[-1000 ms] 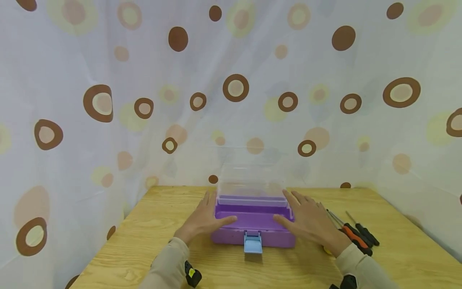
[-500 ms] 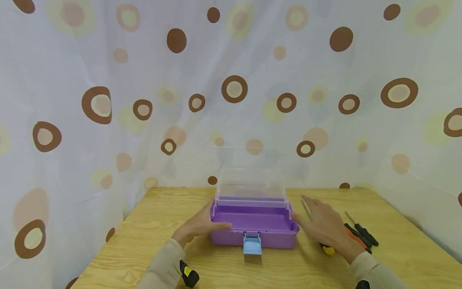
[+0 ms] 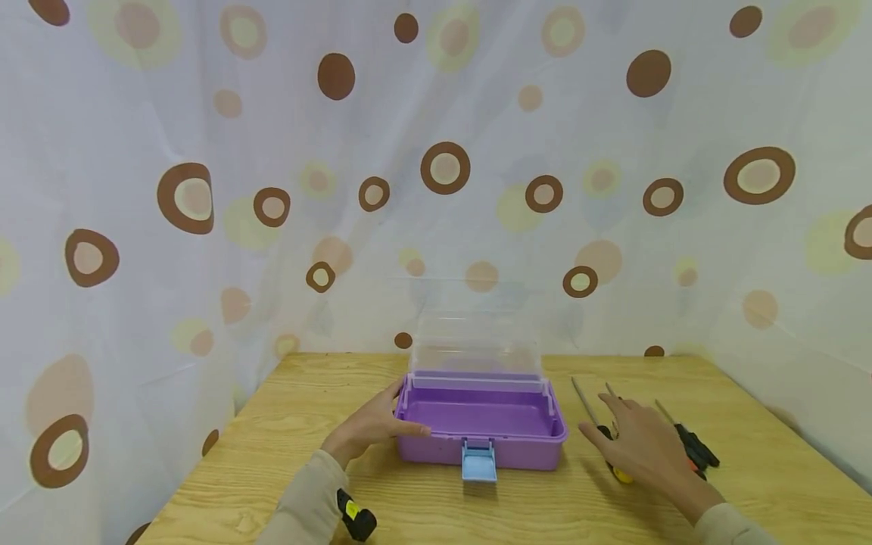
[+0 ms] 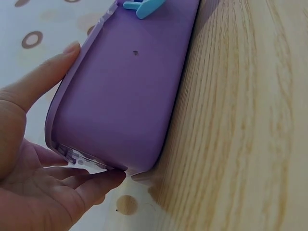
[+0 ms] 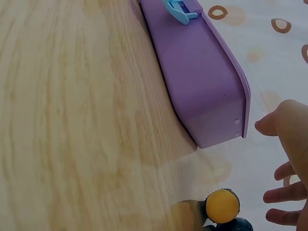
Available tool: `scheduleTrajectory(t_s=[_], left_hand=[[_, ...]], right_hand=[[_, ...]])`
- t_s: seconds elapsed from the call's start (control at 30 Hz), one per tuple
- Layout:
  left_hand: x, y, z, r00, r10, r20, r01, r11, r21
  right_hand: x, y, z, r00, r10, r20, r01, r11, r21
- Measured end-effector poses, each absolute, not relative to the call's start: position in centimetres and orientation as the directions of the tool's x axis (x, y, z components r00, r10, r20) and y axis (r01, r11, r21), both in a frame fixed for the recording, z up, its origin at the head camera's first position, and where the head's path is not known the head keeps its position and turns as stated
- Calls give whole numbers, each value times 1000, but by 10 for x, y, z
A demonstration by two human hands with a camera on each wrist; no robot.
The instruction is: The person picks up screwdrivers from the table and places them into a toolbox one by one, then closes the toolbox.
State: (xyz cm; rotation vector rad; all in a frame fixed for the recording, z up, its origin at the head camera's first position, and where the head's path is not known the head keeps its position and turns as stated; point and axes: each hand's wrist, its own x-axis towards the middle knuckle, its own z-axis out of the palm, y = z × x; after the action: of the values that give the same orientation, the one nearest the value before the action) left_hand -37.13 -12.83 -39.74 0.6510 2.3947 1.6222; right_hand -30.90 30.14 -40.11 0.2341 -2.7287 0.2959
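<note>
A purple toolbox (image 3: 439,450) sits on the wooden table, its clear lid (image 3: 477,354) raised at the back and its light-blue latch (image 3: 479,463) hanging down in front. Its inside shows bare purple. My left hand (image 3: 368,425) holds the box's left end, thumb at the front rim and fingers against the end wall in the left wrist view. To the right of the box, my right hand (image 3: 647,446) hovers over several screwdrivers, fingers spread and holding nothing. Nearest is a screwdriver with a yellow-ended handle (image 3: 621,474). A black-handled screwdriver (image 3: 703,448) lies farther right, and others are partly hidden.
A small black-and-yellow object (image 3: 356,516) shows at the left wrist. A white curtain (image 3: 436,98) with brown and beige circles hangs behind and on both sides of the wooden table (image 3: 300,393).
My right hand has left the toolbox's right side and moved right, over the screwdrivers. My left hand stays at the box's left end, its thumb slightly lower.
</note>
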Motion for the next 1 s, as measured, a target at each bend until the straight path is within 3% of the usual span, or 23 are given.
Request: scheduleTrajectory(t_s=[1.0], left_hand=[[-369, -129, -397, -891, 445, 93, 260, 330, 908]], right_hand=[[-289, 300, -411, -959, -83, 272, -129, 979, -156]])
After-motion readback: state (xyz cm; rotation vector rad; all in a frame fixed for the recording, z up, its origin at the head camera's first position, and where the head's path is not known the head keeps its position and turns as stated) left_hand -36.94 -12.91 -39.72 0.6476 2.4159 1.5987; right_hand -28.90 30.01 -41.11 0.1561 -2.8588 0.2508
